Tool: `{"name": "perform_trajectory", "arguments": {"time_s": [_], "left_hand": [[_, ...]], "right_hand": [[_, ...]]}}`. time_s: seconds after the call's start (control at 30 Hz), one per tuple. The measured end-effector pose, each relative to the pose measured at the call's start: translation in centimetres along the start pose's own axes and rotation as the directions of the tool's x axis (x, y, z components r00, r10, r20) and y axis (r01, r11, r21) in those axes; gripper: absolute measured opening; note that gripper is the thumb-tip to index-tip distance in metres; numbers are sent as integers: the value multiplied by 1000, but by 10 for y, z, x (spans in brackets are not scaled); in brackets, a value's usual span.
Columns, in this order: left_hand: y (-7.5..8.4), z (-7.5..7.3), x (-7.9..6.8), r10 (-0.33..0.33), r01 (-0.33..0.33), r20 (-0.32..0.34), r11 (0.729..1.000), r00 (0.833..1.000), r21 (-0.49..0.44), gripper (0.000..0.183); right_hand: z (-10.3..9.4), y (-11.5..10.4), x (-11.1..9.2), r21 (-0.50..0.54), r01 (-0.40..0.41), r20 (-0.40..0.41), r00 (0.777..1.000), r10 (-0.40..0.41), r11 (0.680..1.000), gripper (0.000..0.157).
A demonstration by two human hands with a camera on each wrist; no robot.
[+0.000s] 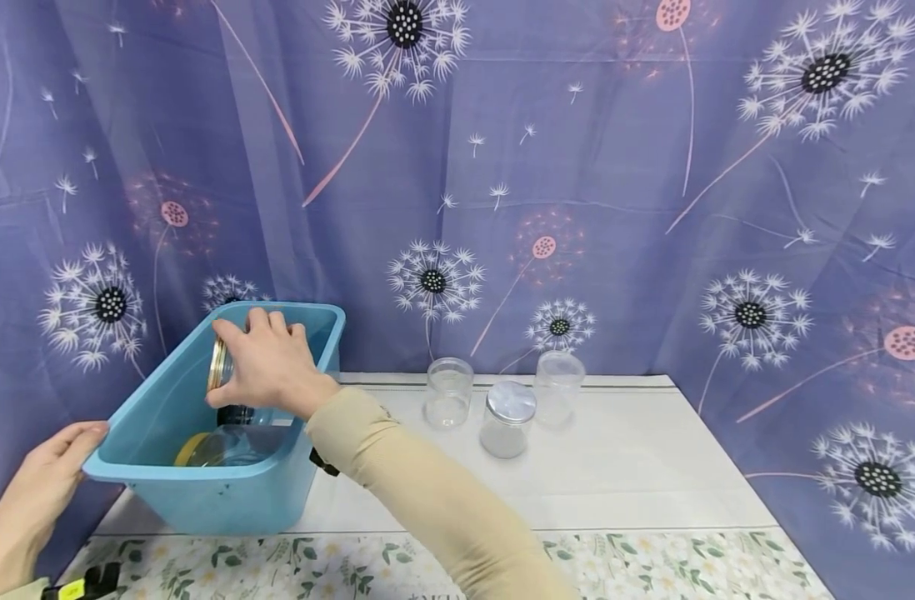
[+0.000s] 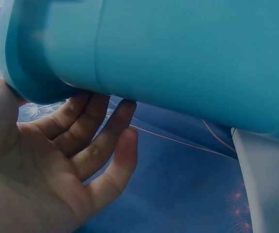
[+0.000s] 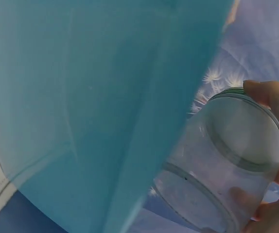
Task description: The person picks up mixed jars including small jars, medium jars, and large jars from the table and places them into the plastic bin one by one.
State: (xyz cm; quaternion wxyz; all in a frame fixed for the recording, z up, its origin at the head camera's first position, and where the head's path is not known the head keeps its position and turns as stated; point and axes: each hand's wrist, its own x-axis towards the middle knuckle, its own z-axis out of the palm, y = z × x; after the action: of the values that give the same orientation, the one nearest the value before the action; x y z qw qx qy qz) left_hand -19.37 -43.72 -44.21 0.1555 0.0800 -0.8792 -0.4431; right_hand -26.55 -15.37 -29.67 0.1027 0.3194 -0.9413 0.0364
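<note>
A blue plastic tub (image 1: 202,473) stands at the left of the table. My left hand (image 1: 48,471) grips its near left rim, thumb on top; the left wrist view has the fingers (image 2: 93,155) curled underneath. Over the tub's inside, my right hand (image 1: 270,362) holds a clear jar (image 3: 212,155) with a gold-coloured lid (image 1: 217,365). In the head view the hand covers most of this jar, which is tilted on its side. Below it, a clear jar with a yellow lid (image 1: 240,444) lies in the tub. Something dark (image 1: 235,415) shows beside it, partly hidden.
Right of the tub, a clear open-looking jar (image 1: 448,396), a jar with a silver lid (image 1: 506,425) and another clear jar (image 1: 558,387) stand on the white table (image 1: 637,467). A floral cloth (image 1: 652,558) runs along the front. Purple curtains (image 1: 502,167) hang behind and at both sides.
</note>
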Motion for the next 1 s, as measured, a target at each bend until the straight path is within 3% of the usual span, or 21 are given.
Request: {"name": "perform_trajectory", "arguments": {"time_s": [0.1, 0.17, 0.23, 0.27, 0.33, 0.4, 0.47, 0.5, 0.57, 0.73, 0.9, 1.0], "left_hand": [[-3, 0, 4, -11, 12, 17, 1000, 1000, -9, 43], [-14, 2, 9, 2, -2, 1, 1000, 1000, 1, 36], [-11, 2, 9, 1, -1, 9, 1000, 1000, -9, 41], [-19, 3, 13, 8, -8, 1, 1000, 1000, 5, 41], [-11, 3, 8, 10, -10, -7, 1000, 1000, 14, 41], [8, 2, -1, -8, 8, 12, 1000, 1000, 8, 54], [18, 2, -7, -25, 25, 4, 1000, 1000, 1, 56], [31, 1, -12, -32, 32, 10, 999, 999, -6, 56], [31, 0, -13, -30, 30, 8, 1000, 1000, 7, 54], [24, -3, -13, -26, 26, 20, 1000, 999, 6, 56], [1, -3, -3, -17, 18, 23, 999, 1000, -50, 38], [-4, -1, 1, -11, 12, 13, 998, 1000, -67, 32]], "right_hand": [[8, -1, 3, 0, 1, 26, 1000, -1, 1000, 89], [13, -1, 4, -4, 7, 38, 999, -7, 1000, 90], [19, -1, 4, -15, 17, 47, 999, -16, 1000, 90], [22, -2, 4, -21, 20, 50, 999, -19, 1000, 91], [27, -3, 4, -32, 23, 53, 998, -21, 999, 91], [30, -4, 5, -32, 21, 51, 998, -19, 999, 90], [31, -5, 5, -29, 12, 44, 999, -11, 1000, 90], [32, -5, 5, -26, 7, 42, 999, -6, 1000, 90], [33, -5, 5, -20, -3, 40, 999, 4, 1000, 89], [36, -8, 6, -26, -5, 53, 999, 6, 1000, 89], [39, -8, 6, -23, -24, 66, 998, 25, 999, 90], [40, -6, 6, -23, -40, 71, 997, 42, 999, 90]]}}
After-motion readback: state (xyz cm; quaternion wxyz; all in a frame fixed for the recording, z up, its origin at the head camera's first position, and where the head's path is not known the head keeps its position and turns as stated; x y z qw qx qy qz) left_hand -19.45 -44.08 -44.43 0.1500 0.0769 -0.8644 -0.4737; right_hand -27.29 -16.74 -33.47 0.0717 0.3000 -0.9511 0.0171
